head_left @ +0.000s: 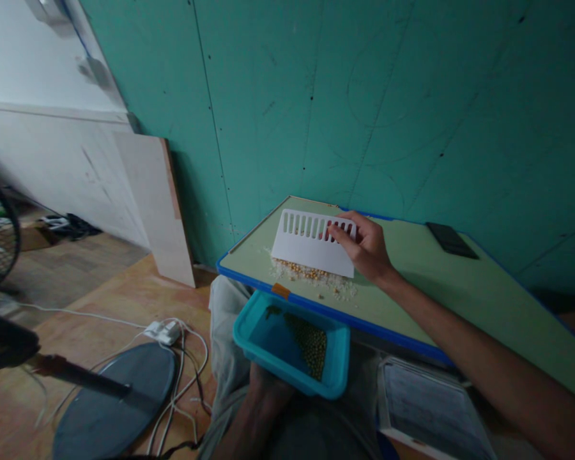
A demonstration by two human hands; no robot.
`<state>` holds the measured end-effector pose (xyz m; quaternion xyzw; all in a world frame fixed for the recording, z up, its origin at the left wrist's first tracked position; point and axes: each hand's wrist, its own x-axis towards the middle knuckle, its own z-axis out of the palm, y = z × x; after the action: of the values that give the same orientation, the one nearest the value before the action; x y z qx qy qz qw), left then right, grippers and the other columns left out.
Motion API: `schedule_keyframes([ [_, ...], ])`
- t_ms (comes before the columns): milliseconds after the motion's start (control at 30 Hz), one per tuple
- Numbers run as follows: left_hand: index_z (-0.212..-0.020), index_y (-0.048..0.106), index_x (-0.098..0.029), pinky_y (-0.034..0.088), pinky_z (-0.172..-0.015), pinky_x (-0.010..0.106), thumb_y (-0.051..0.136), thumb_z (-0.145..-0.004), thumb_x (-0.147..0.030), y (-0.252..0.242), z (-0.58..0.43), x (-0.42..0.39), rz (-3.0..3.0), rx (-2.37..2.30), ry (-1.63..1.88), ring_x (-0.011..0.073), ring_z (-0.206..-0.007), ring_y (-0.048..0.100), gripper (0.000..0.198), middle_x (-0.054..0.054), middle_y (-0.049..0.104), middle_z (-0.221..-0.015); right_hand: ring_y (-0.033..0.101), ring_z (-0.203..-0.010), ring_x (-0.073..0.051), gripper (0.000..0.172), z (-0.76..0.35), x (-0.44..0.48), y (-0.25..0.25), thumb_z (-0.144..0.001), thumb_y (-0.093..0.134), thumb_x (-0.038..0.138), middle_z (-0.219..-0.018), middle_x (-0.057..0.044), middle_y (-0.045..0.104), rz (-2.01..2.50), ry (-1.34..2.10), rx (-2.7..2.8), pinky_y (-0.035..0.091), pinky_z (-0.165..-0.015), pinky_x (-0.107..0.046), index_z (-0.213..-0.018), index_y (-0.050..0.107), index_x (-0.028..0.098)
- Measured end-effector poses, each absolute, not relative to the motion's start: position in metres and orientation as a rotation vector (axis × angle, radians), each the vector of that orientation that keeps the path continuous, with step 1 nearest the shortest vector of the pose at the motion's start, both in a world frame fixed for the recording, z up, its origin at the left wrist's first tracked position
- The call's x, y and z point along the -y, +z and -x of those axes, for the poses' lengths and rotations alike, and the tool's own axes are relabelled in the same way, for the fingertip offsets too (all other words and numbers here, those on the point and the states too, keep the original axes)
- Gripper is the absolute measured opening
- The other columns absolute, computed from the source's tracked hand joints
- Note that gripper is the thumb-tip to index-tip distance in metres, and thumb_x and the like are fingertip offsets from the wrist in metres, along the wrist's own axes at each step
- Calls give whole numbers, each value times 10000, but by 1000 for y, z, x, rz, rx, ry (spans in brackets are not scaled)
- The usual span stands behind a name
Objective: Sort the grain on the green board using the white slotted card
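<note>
My right hand (pixel 367 246) grips the upper right end of a white slotted plastic scraper (pixel 311 252), thumb across its slots. The scraper is tilted over the table, its straight lower edge by a strip of mixed white grains and yellow kernels (pixel 306 271). Below the table edge, my left hand (pixel 271 383) holds a turquoise plastic tub (pixel 253 348) from underneath, its fingers mostly hidden. Inside the tub, small green beans (pixel 311 345) lie toward the right side, with a few at the far left corner.
The pale green table (pixel 416 275) has a blue rim with an orange clip (pixel 280 291) on it. A dark flat phone-like object (pixel 452 240) lies at the back right. At left stand a fan base (pixel 119 402), tangled cables (pixel 184 377) and a leaning board (pixel 156 204).
</note>
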<state>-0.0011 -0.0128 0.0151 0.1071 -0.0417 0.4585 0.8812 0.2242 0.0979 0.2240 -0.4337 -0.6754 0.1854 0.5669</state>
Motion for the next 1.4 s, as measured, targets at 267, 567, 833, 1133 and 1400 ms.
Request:
schedule_keyframes([
  [267,-1491,917,-175,605,-1339,419,441,-1269,-475,22,0,15,-235,-36,976,284,-1070,946,605,127,995,-1188,682,-725,-213,442,-222,-94,223,-941,889,700,-864,-35,835,1024,472,1613,485,-637,-352,-981,802,269],
  [567,-1309,988,-228,642,-1299,438,519,-1224,-331,11,-1,14,-208,-3,995,280,-1158,948,488,98,995,-1241,672,-703,-203,417,-219,-92,223,-924,915,655,-839,-26,817,1008,501,1602,494,-645,-352,-998,814,258],
  [833,-1422,951,-206,684,-1256,494,516,-1241,-420,12,1,11,-241,-75,987,316,-1092,949,517,139,995,-1193,660,-704,-203,404,-219,-90,224,-946,885,659,-833,-25,810,1020,486,1610,474,-619,-341,-999,814,265],
  [1133,-1492,920,-206,706,-1195,429,548,-1228,-486,8,0,10,-250,-69,997,293,-1005,951,535,121,996,-1095,696,-727,-220,401,-219,-89,224,-951,880,661,-860,-38,837,1022,491,1621,490,-645,-357,-980,805,269],
  [1400,-1690,785,-223,594,-1352,464,465,-1250,-453,14,1,12,-218,60,914,296,-1149,948,590,98,999,-1165,667,-707,-212,410,-219,-87,226,-938,902,663,-830,-27,807,1017,514,1622,479,-639,-356,-976,801,267],
])
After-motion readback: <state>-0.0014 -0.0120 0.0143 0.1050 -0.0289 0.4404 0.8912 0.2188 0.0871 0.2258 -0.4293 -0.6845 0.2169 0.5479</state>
